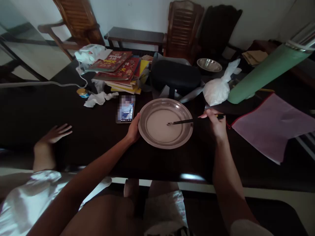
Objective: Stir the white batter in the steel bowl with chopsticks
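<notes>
1. Left hand grips the left rim of the metal plate, fingers curled on the edge, steadying it on the dark bench.
2. Right hand is clenched round a pair of chopsticks; their tips sit in the pale thin liquid at the plate's middle.
3. Plate lies flat at mid-bench, well back from the near edge.
4. Risk: liquid is shallow and the rim low, so a hard stir or a tilt from the left hand would likely slop it over the rim.
5. Risk: phone lies just beside the plate's far-left rim, touching or nearly so; a spill that way would wet it.
6. Risk: white tied bag and green roll sit near the far right; a raised right elbow could knock them.
7. Another person's hand rests open on the bench at far left, well apart from the plate.
8. Open room: bare bench near and left of the plate; the right is crowded by a pink cloth, the far side by the book stack and black case.
</notes>
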Demonstrator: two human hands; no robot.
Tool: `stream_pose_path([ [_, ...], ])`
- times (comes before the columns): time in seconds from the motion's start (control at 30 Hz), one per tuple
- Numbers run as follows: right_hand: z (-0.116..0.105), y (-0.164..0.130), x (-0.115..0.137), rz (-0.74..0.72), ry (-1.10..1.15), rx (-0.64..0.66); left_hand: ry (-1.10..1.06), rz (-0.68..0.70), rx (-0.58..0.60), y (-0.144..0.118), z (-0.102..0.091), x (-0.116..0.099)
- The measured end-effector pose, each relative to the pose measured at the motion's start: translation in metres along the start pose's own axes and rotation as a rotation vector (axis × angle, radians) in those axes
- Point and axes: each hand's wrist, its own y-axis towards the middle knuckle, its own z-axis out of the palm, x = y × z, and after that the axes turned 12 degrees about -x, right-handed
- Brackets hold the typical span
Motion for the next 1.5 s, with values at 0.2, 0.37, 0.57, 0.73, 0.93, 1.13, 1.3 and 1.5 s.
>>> stream_pose_path([
  [0.2,0.0016,-0.0014,0.0014,-0.007,-0.029,0.177,-0.012,0.016,-0.029,0.0002,0.0002,0.0009],
  [0.37,-0.0017,-0.0004,-0.0042,0.029,0.005,-0.017,-0.011,0.013,-0.027,-0.0008,0.0018,0.0002],
  [0.57,0.0031,-0.0015,0.0015,-0.013,-0.018,0.147,-0.019,0.011,-0.045,-0.0019,0.0030,-0.0010],
  [0.73,-0.0002,0.0000,-0.0003,0.040,0.022,0.010,-0.001,0.024,-0.034,-0.0009,0.0018,0.0007],
  [0.93,0.0016,-0.0002,0.0026,-0.013,-0.020,0.132,-0.007,0.008,-0.049,-0.0008,0.0022,-0.0002],
  [1.13,-0.0001,-0.0007,0.0021,0.037,0.023,0.109,-0.013,-0.004,-0.054,-0.0011,0.0019,-0.0005],
  [1.3,0.0003,0.0001,0.0021,0.007,0.022,0.073,-0.017,0.008,-0.059,0.0003,0.0011,0.0003],
  [1.5,0.0009,-0.0004,-0.0009,0.019,0.036,0.145,-0.026,-0.019,-0.062,-0.0018,0.0035,-0.0018],
])
